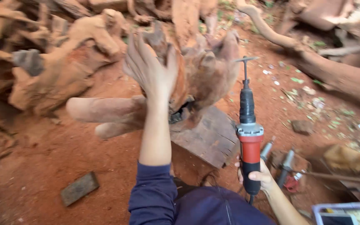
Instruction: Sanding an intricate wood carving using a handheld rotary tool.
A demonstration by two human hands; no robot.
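Note:
A large reddish tree root (201,75) with stubby limbs rests on a weathered wooden board (211,137) in front of me. My left hand (151,68) lies flat on the root's left side, fingers spread, the blue sleeve pushed up my forearm. My right hand (257,175) grips the lower black handle of a red and black die grinder (248,133). The tool stands upright to the right of the root, apart from it. Its thin shaft and small disc bit (246,59) point upward.
More dusty roots (51,62) are piled at the left and back, and a long root (313,62) runs along the right. A small dark block (79,188) lies on the red earth. Metal tools (286,164) and a white container (342,212) sit at lower right.

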